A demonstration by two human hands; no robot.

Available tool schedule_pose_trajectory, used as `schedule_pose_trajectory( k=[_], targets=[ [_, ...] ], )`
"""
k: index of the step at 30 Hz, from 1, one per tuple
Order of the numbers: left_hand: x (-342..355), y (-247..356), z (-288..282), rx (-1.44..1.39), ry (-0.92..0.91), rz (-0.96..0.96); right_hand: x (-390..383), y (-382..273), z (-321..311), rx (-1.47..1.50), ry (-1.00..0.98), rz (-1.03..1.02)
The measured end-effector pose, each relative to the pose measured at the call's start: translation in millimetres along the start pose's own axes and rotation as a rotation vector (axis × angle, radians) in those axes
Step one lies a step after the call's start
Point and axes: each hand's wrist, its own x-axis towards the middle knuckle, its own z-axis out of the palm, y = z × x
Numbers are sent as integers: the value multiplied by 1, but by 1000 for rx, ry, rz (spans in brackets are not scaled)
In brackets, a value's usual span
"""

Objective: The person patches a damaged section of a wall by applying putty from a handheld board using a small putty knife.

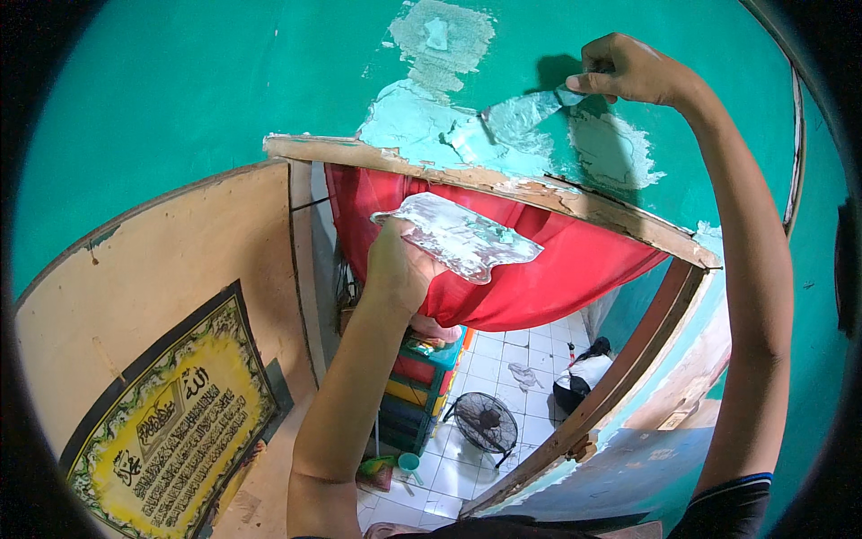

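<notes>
My right hand (633,70) is closed on the handle end of a putty knife (523,117), its blade smeared with pale putty. The blade lies against a wet-looking pale turquoise putty patch (404,119) on the green wall, just above the door frame's wooden top beam (404,162). Lower down, my left hand (400,269) grips a flat, wavy-edged putty-coated plate (462,234) from its left side. White and turquoise putty is spread over the plate. Its underside and most of my left fingers are hidden.
A red curtain (575,269) hangs in the doorway. Beyond it, a black fan (485,424) and a colourful drawer unit (411,395) stand on the white tiled floor (489,350). A yellow framed calligraphy picture (180,431) hangs at left. Another patch (611,148) marks the wall right.
</notes>
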Motion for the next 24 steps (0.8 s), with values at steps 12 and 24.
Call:
schedule_pose_trajectory(
  k=[12, 24],
  targets=[
    [-4, -3, -8, 17, -21, -25, 12, -37, 67, 52, 215, -23],
    [1, -10, -14, 17, -49, -57, -49, -19, 44, 73, 221, 172]
  ],
)
